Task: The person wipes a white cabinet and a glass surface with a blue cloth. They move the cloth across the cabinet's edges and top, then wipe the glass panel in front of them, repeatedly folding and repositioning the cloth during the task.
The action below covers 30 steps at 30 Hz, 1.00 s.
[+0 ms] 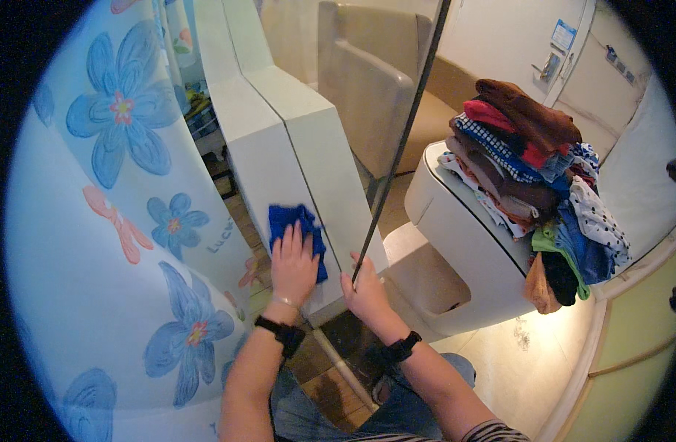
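A blue cloth lies against the lower face of a white stepped panel, under the fingers of my left hand, which is spread flat on it. My right hand grips the dark lower edge of a tall thin panel, thumb on one side and fingers on the other. That edge slants up to the top of the view. A dark band circles each wrist.
A flowered curtain hangs at the left. At the right, folded clothes are piled on a white rounded cabinet. Behind the thin panel stands a beige armchair; a white door is farther back.
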Motion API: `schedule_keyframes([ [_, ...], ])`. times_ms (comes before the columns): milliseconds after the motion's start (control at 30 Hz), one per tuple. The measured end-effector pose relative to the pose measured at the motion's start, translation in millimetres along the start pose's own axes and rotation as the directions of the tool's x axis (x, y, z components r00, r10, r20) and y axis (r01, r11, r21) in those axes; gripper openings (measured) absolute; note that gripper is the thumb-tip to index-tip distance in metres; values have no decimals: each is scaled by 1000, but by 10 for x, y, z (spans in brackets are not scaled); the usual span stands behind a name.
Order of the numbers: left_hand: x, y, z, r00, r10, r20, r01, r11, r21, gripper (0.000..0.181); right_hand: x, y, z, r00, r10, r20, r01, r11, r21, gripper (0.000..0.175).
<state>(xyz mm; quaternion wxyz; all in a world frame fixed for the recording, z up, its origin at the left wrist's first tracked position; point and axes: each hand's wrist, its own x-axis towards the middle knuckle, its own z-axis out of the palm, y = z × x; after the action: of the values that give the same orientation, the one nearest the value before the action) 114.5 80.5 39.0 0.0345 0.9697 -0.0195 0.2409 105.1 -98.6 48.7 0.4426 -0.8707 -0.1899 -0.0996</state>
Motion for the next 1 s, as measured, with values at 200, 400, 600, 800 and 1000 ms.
schedule_keyframes([
  [200,781,-284,-370,970,-101,-221,132,983,129,55,-230,-176,11,847,-442,-296,422,897,-132,63],
  [400,726,-159,-289,988,-46,-145,65,989,131,62,-266,-135,75,813,-578,-62,578,816,-30,67],
  [600,-78,93,246,987,104,-120,-68,960,272,59,-140,-140,156,856,-515,39,505,851,144,66],
  [800,-681,269,448,984,18,177,-25,999,41,61,-91,-140,403,921,-366,136,329,915,233,74],
  [1000,-684,-263,283,949,304,83,-305,952,6,61,-13,-176,585,933,-294,205,283,955,85,74],
])
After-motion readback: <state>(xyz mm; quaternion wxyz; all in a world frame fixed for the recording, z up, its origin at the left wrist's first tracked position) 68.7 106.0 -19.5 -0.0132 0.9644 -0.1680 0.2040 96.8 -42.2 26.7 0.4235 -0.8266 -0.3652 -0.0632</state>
